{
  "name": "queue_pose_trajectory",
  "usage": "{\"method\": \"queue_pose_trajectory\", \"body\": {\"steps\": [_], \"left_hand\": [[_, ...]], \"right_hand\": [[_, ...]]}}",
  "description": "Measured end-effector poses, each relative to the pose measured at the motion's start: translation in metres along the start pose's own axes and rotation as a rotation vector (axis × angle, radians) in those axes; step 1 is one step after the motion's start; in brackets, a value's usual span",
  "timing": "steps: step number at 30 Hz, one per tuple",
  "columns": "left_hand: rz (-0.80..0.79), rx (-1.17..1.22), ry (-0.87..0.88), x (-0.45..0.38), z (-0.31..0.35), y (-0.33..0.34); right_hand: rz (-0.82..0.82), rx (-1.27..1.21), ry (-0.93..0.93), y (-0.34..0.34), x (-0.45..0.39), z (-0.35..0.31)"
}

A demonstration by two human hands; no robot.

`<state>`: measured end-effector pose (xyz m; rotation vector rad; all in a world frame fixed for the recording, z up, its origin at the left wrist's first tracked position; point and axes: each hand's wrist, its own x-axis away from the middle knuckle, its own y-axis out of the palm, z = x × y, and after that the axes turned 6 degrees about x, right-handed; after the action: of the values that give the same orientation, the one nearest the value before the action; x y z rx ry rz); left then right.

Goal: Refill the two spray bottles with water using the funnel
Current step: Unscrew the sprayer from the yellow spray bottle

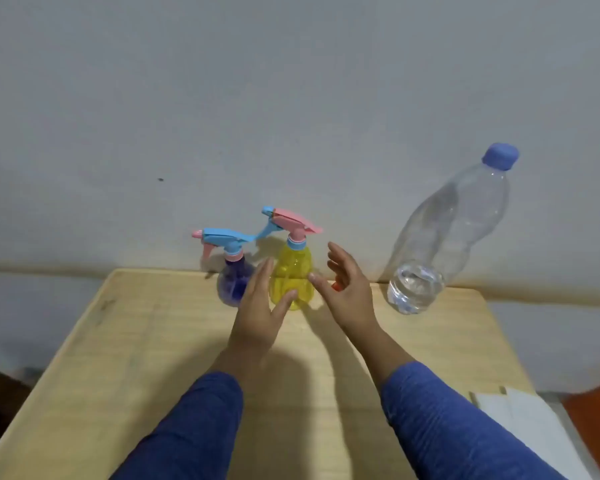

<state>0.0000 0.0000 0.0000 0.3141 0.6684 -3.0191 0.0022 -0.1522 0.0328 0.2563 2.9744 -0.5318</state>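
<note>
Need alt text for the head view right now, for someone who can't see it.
Two open hands, left hand and right hand, reach either side of a yellow spray bottle on a wooden table. A purple spray bottle stands left of it; a capped water bottle stands right.

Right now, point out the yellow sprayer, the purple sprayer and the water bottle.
yellow sprayer [291, 271]: head view, upper body below the collar.
purple sprayer [231, 287]: head view, round body left of the hand.
water bottle [465, 216]: head view, clear middle of the body.

Pale wood-grain table [153, 341] — matt; glossy clear plastic water bottle [444, 230]; translucent plastic spray bottles — yellow [293, 271], purple [231, 285].
</note>
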Motion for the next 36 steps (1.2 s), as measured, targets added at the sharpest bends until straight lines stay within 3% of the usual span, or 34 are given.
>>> {"method": "queue_pose_trajectory", "body": {"steps": [8, 15, 36], "left_hand": [[-0.075, 0.2, 0.019, -0.028, -0.026, 0.012], [-0.012, 0.298, -0.025, -0.021, -0.033, 0.017], [0.077, 0.199, -0.103, 0.15, 0.014, -0.019]], "right_hand": [[-0.032, -0.04, 0.01, 0.028, -0.023, 0.021], [0.025, -0.105, 0.045, 0.036, -0.01, 0.018], [-0.065, -0.125, 0.066, 0.016, 0.153, -0.007]]}}
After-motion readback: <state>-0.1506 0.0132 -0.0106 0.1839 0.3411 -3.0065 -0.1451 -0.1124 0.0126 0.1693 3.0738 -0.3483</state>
